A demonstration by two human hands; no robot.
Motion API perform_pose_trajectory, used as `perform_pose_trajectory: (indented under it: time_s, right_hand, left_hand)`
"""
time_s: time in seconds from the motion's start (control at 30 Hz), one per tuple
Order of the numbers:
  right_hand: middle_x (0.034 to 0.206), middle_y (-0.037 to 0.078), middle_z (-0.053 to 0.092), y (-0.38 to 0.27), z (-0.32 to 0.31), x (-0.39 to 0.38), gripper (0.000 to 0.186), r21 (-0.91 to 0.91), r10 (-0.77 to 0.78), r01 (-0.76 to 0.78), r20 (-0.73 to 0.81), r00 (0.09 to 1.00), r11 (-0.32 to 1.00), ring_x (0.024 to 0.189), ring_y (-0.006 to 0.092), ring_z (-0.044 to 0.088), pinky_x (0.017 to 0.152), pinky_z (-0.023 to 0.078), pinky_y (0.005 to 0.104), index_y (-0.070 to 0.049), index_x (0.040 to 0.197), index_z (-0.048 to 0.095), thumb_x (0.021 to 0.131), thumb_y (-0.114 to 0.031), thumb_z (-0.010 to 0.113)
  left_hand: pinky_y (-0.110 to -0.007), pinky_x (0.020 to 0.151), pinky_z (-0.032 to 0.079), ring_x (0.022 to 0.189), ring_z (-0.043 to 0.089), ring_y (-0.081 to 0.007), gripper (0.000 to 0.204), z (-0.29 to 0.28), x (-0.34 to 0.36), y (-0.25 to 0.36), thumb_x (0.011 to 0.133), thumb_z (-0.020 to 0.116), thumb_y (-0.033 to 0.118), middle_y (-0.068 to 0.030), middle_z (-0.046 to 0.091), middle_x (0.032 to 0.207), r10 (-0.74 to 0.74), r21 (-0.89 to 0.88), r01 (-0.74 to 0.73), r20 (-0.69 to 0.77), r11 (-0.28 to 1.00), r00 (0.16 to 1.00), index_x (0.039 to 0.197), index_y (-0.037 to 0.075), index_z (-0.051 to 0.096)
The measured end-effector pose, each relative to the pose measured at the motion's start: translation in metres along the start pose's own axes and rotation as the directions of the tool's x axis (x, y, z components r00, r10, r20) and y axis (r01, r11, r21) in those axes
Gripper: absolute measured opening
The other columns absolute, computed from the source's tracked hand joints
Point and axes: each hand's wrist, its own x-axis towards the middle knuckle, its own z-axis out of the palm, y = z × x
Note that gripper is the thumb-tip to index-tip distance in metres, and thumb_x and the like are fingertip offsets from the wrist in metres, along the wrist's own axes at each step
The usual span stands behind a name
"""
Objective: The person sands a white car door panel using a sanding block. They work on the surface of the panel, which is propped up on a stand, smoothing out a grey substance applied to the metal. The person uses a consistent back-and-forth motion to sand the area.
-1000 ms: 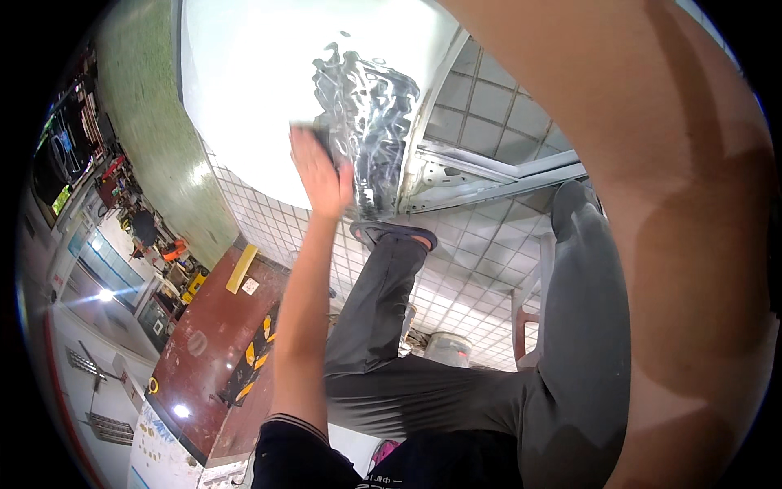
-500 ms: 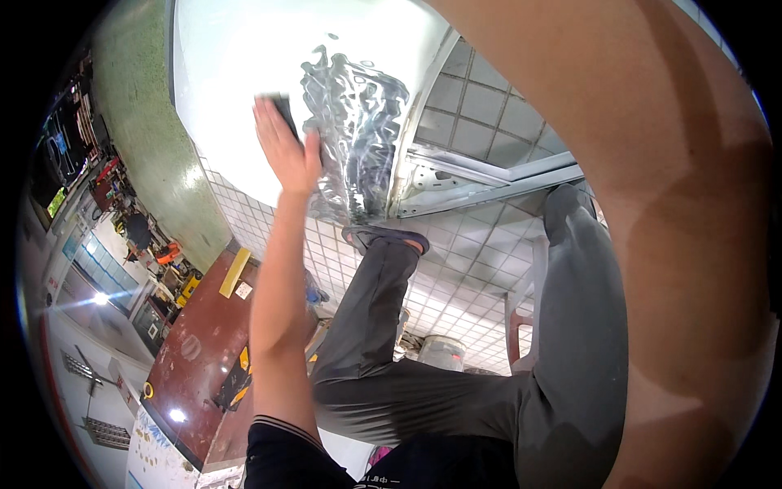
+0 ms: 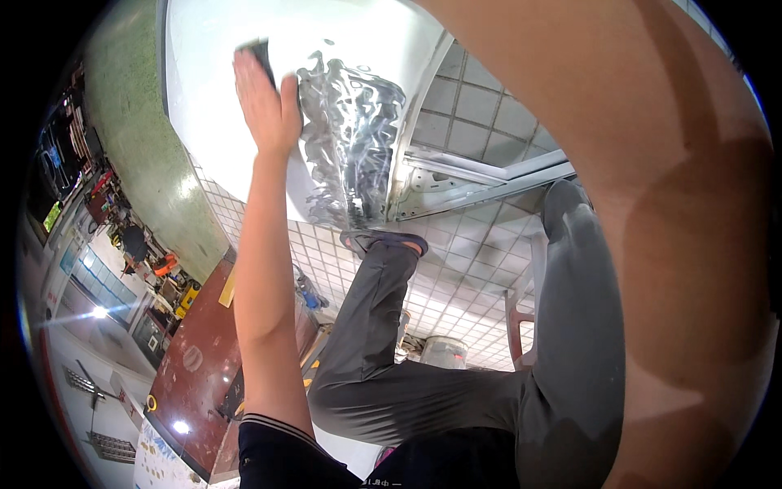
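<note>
Up the white panel [image 3: 204,114], left grip [image 3: 267,110] and dark pad [image 3: 260,57] have moved.

The left hand [image 3: 267,110] hides most of a dark pad [image 3: 261,59], so its grip cannot be told. The far edge cuts off the white body panel [image 3: 212,122] and the right arm [image 3: 652,204], right hand included. Clutter [image 3: 187,297] at left is too small to identify.

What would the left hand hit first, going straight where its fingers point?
The way ahead of the left hand looks free: only white panel shows beyond its dark pad, though depth is unclear.
</note>
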Motion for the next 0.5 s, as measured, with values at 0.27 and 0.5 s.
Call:
perform_pose_trajectory:
  time_s: [0.27,0.5]
  right_hand:
    - [0.132,0.021,0.068,0.002,0.01,0.005,0.056,0.009,-0.019,0.02,-0.067,0.998,1.0,0.131,0.0344,0.058,0.118,0.038,0.0456,0.0,0.119,0.071,0.102,-0.05,0.051]
    - [0.132,0.022,0.067,0.001,0.008,0.004,0.055,0.033,-0.03,0.03,-0.023,0.999,0.999,0.132,0.0347,0.057,0.119,0.037,0.046,0.0,0.124,0.069,0.102,-0.048,0.051]
  left_hand:
    - [-0.053,0.13,0.006,0.159,0.009,-0.0476,0.077,-0.025,-0.223,-0.019,0.107,0.042,0.033,-0.0341,0.011,0.17,-0.601,0.102,0.602,-0.04,0.792,0.798,0.159,-0.016,0.014]
    - [-0.049,0.13,-0.003,0.16,-0.004,-0.0457,0.082,0.025,-0.162,0.092,0.109,0.036,0.04,-0.0346,-0.002,0.17,-0.71,-0.052,0.708,-0.056,0.704,0.702,0.159,-0.018,0.005]
